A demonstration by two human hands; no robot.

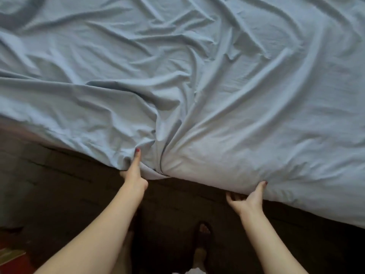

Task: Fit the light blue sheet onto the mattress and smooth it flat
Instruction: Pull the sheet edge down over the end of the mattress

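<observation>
— Blue cotton-looking sheet (197, 80), where was it?
— Spread over the mattress top, heavily wrinkled; folds ran down to a bunch at the near edge; edge hung over the dark side of the bed (69, 175).
— Your left hand (134, 173)?
— I pinched the bunched hem; thumb on top, fingers under the cloth, hidden.
— Right hand (246, 198)?
— I gripped the sheet edge; thumb lay on top, fingers curled beneath.
— Anything else?
— My sandalled foot (203, 234) on the dark floor, between my arms.
</observation>
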